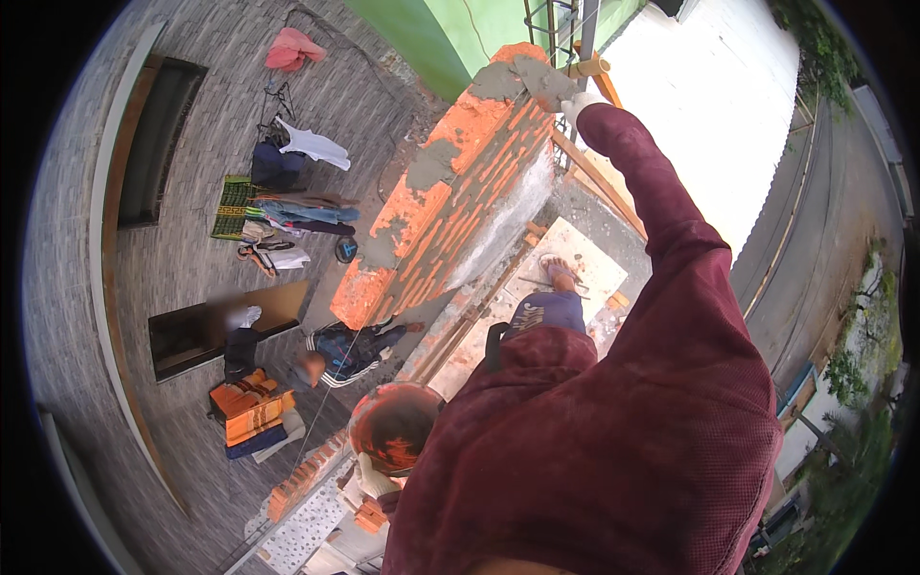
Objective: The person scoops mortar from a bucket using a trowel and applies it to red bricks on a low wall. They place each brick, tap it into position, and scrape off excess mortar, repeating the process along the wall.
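A wall of orange hollow bricks (pixel 422 213) runs from the centre up to the far end, with patches of grey mortar (pixel 431 165) on its top. At that far end is my right hand (pixel 578 103), in a pale glove, its fingers closed beside a grey, mortar-covered, roughly triangular shape (pixel 544 82). That may be a trowel; its handle is hidden. Low in the view, my gloved left hand (pixel 368 476) grips the rim of a round bucket (pixel 362 422). The bucket's inside is smeared with orange and grey.
My bare foot (pixel 558 271) stands on a pale board (pixel 585 251). Steel bars (pixel 551 21) and a tan pipe (pixel 588 68) rise by the wall's far end. Down at left are a person in a striped dark jacket (pixel 350 353), another by a window, and hanging clothes (pixel 297 213).
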Action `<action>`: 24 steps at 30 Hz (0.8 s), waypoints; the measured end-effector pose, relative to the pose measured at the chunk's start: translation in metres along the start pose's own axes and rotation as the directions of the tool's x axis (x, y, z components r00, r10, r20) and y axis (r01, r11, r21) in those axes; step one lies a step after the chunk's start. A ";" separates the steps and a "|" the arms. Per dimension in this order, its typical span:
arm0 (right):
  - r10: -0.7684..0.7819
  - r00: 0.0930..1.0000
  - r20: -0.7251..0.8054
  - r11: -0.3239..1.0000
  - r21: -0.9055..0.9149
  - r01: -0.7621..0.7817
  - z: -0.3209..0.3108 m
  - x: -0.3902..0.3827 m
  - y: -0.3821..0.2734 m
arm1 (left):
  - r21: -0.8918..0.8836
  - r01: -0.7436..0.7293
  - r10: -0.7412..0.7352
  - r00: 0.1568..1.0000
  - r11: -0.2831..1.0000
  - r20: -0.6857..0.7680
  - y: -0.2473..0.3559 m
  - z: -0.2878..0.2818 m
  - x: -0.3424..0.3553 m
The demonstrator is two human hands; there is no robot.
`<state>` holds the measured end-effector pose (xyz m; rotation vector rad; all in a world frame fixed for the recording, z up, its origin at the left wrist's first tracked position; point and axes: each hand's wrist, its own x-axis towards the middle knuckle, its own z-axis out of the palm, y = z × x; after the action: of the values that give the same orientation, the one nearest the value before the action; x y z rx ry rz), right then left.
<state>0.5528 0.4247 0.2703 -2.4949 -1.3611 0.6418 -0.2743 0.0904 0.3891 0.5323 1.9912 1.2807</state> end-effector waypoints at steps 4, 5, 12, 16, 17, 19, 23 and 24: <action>0.047 0.955 0.293 0.903 0.396 -0.166 -0.008 -0.001 -0.031 | 0.097 0.003 -0.001 1.000 0.995 -0.022 -0.001 0.002 -0.004; -0.052 0.975 0.216 0.970 0.241 -0.002 0.001 0.000 -0.035 | 0.126 0.018 -0.014 0.999 0.992 -0.032 0.004 0.009 -0.004; -0.044 0.979 0.199 0.998 0.050 0.034 -0.002 -0.048 -0.063 | -0.036 0.063 -0.063 0.998 0.997 0.004 0.030 0.035 -0.017; -0.090 0.993 -0.078 0.996 0.009 0.091 -0.007 -0.018 0.006 | -0.010 0.014 -0.014 1.000 1.000 -0.004 0.044 0.037 -0.014; -0.029 0.999 -0.034 0.944 0.328 0.039 0.002 -0.031 0.010 | 0.000 -0.019 0.019 1.000 1.000 -0.012 0.043 0.034 -0.017; 0.080 0.938 0.337 0.250 0.904 -0.346 0.020 -0.050 0.025 | -0.019 -0.014 0.013 0.999 1.000 -0.047 0.044 0.042 -0.028; -0.169 0.865 0.473 -0.435 0.751 -0.496 0.070 -0.106 -0.048 | 0.003 0.098 -0.097 0.994 0.995 -0.044 0.041 0.025 -0.009; -0.181 0.877 0.446 -0.572 0.678 -0.463 0.095 -0.101 -0.059 | 0.054 0.114 -0.114 0.993 0.992 -0.020 0.041 0.013 0.009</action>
<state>0.4151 0.3711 0.2371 -0.6732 0.2566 1.5191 -0.2721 0.1219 0.4193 0.4289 2.0454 1.1667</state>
